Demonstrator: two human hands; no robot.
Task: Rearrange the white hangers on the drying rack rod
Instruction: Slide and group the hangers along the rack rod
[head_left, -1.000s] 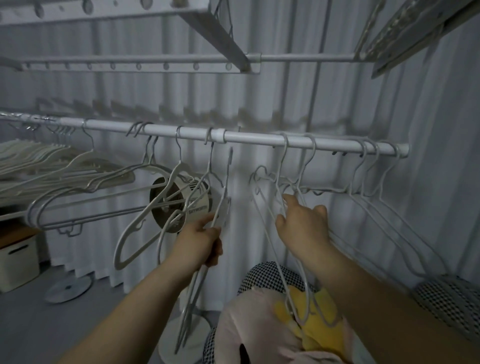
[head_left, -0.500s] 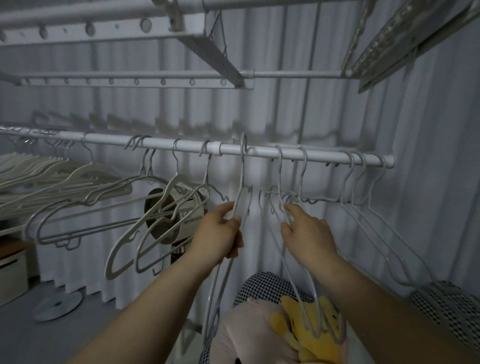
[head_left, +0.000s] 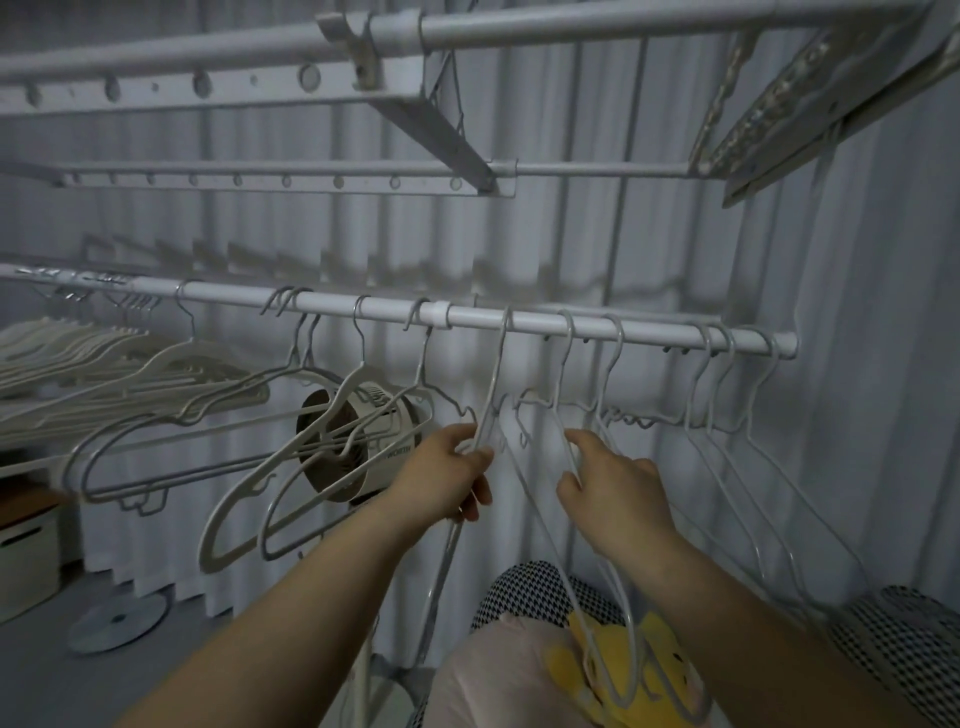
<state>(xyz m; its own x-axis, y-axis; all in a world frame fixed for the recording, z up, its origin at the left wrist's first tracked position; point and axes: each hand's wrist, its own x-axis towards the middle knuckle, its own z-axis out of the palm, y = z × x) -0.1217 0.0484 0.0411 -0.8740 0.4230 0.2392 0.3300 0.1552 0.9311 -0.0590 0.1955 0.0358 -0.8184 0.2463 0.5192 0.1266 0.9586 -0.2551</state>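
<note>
Curtains (head_left: 857, 415), pale and pleated, hang behind the white drying rack rod (head_left: 649, 335), which slopes across the view from the left edge to a capped end on the right. The left hand (head_left: 447, 478) grips a wire hanger (head_left: 494, 379) just below its neck, fingers and thumb closed round the wire. The hanger's hook sits over the rod near its middle, just right of a white joint sleeve.

Close beside it, the right hand (head_left: 615, 493) has its fingers curled round the sloping arms of a pair of wire hangers (head_left: 562, 374), index finger raised along the wire. Their hooks rest on the rod side by side, and their lower ends dangle in front of a yellow and pink plush toy (head_left: 597, 660).

Three more wire hangers (head_left: 756, 395) are hooked together near the rod's right end, apart from both hands. Left of the hands hang thicker plastic hangers (head_left: 358, 376), tilted at different angles, in front of a round fan (head_left: 363, 457). A dense stack of hangers (head_left: 104, 353) is bunched at the far left. Perforated upper rails (head_left: 260, 83) cross overhead, and a pale storage box (head_left: 26, 551) stands on the floor at lower left.
</note>
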